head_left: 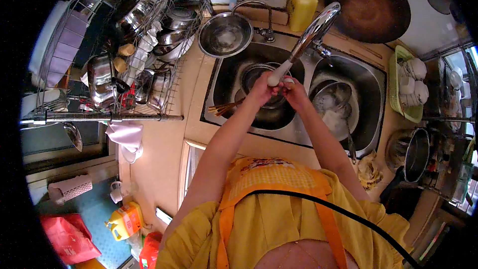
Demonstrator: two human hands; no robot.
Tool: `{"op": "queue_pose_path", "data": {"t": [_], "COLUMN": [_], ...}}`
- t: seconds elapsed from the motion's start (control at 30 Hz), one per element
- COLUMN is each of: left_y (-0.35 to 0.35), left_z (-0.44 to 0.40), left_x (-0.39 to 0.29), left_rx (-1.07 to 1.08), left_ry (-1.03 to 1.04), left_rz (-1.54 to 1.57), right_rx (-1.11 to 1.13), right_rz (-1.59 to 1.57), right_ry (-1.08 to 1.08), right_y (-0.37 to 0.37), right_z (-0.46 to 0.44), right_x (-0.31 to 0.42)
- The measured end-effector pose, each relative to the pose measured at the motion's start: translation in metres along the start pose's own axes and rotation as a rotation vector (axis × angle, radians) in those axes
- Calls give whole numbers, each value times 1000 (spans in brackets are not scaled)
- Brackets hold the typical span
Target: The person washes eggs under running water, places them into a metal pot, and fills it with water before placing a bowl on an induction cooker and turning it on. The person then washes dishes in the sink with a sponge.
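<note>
Over the left sink basin (294,119), my left hand (263,88) is closed around the white spray head (280,73) of the chrome faucet (318,25). My right hand (295,92) is beside it, fingers bent together near a small pale object; what it grips is too small to name. Below both hands a dark round pot (253,75) sits in the left basin, partly hidden by them. Chopsticks (225,107) stick out over that basin's left edge. In the right basin are a metal strainer (334,94) and a pan with suds (338,123).
A metal bowl (225,35) stands behind the left basin, near a yellow soap bottle (302,5). A large wok lid (367,5) leans at the back. Right of the sink are a green basket of bowls (397,87) and a cloth (369,171). A wire rack (164,117) stands left.
</note>
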State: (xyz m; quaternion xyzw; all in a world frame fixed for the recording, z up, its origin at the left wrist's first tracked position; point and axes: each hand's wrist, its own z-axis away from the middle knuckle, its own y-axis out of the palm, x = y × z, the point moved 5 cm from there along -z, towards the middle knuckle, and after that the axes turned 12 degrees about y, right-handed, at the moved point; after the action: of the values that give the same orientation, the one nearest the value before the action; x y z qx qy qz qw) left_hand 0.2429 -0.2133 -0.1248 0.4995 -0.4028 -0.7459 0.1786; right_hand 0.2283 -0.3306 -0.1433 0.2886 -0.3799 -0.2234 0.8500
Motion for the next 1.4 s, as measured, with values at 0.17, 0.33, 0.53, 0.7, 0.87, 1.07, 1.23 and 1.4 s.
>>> {"op": "queue_pose_path", "data": {"t": [0.17,0.33,0.53,0.7,0.87,1.07,1.23,1.4], "left_y": [6,8,8,15,26,14,-13,-13], "left_z": [-4,-15,-14,-18,-23,-15,-1,26], "left_x": [3,3,1,1,1,4,3,-21], "left_rx": [-195,-106,-187,-229,-181,-96,-412,-282], "left_ry": [102,248,80,67,250,-82,94,188], "left_rz": [159,-60,-245,-42,-125,-190,-133,-552], "right_rx": [-12,-22,-19,-41,-57,36,7,-24], "right_rz": [73,48,-43,-7,-21,-16,67,219], "right_ry": [24,39,68,80,112,77,-42,-59], "right_y": [-7,-15,-29,-16,-19,-18,21,57], "right_z": [-1,4,-1,7,5,3,11,21], "right_x": [-4,-1,-3,-2,-6,-5,10,15]}}
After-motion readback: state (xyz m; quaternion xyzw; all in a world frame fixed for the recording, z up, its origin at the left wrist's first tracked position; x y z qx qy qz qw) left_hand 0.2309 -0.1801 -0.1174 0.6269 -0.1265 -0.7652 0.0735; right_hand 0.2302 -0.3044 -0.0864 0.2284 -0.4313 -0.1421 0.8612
